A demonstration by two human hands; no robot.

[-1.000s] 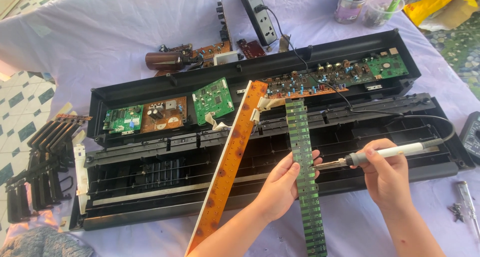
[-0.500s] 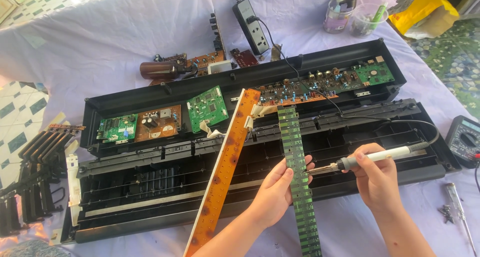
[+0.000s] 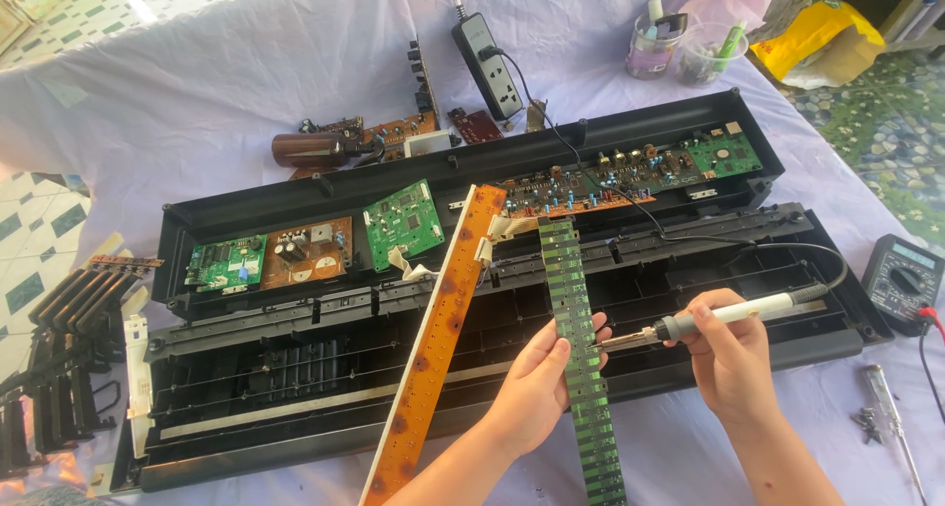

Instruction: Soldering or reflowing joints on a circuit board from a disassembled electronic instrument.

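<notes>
My left hand [image 3: 536, 383] is closed around the long green circuit strip [image 3: 576, 348], thumb on its face, holding it slanted across the front half of the opened black keyboard case [image 3: 295, 408]; my right hand [image 3: 730, 353] grips the white-handled soldering iron [image 3: 733, 314] like a pen, its tip touching the strip's right edge just beside my left fingers. A long brown board [image 3: 433, 344] leans to the left of the strip, a multimeter [image 3: 903, 282] lies at far right, and a power strip [image 3: 489, 68] sits beyond the case on the pale cloth [image 3: 197, 83].
</notes>
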